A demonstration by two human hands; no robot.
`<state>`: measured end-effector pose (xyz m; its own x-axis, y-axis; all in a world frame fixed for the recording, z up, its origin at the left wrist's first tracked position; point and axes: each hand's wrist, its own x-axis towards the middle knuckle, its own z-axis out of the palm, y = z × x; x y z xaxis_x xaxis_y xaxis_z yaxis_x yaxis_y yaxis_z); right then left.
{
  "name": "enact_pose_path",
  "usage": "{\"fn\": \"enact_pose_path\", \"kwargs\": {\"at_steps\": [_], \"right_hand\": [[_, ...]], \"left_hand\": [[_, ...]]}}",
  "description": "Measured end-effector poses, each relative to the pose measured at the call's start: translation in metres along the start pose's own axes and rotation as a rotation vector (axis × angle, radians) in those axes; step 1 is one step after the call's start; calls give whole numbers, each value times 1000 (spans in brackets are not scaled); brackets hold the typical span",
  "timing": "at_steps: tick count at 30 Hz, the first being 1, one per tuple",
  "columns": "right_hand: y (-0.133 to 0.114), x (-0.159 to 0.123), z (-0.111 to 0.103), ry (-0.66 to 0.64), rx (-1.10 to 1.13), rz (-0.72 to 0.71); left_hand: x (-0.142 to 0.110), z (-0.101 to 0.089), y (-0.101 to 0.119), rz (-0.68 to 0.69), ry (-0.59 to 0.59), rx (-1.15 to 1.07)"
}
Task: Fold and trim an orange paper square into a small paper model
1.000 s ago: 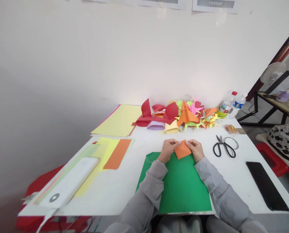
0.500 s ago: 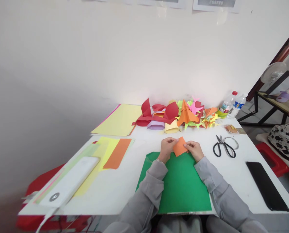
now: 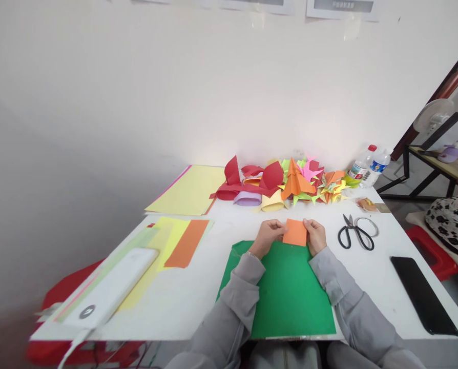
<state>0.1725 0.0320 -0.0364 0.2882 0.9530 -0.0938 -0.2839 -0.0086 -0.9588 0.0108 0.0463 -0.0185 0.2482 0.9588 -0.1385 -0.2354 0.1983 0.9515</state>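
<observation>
A small orange square of paper [image 3: 294, 232] is held upright between my two hands, its sides roughly level with the table. My left hand [image 3: 268, 237] pinches its left edge between thumb and fingers. At the right edge, my right hand [image 3: 315, 236] grips it the same way. Whether the paper is folded in layers cannot be made out. Under my forearms lies a green sheet [image 3: 290, 292], just below the orange square.
Black-handled scissors [image 3: 354, 233] and a black phone [image 3: 423, 294] lie at right. Folded paper shapes [image 3: 296, 182] and two bottles [image 3: 375, 168] stand along the wall. At left are a white power bank [image 3: 111, 287], an orange strip [image 3: 186, 243] and yellow sheets [image 3: 190, 189].
The orange paper has turned from a corner-up, diamond-like position to a straight square and shifted slightly right. My right hand has moved from its lower side to its right edge.
</observation>
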Motion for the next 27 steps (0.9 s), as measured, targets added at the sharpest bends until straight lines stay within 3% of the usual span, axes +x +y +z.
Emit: {"fn": "enact_pose_path", "kwargs": {"at_steps": [3,7,13,19,27], "right_hand": [[-3,0,-1,8,8,2],[-4,-3,0,-52,-53,-4],[-3,-8,2,-156,-155,-36],[-2,-7,3,-147,-166,-44],[-4,-6,1,-245,-185,-43]], "left_hand": [[-5,2,3,-70,-142,14],[-8,5,4,-94,-203,27],[-6,8,-1,33,-226,155],[-5,6,-3,40,-220,192],[-2,5,-6,72,-140,149]]}}
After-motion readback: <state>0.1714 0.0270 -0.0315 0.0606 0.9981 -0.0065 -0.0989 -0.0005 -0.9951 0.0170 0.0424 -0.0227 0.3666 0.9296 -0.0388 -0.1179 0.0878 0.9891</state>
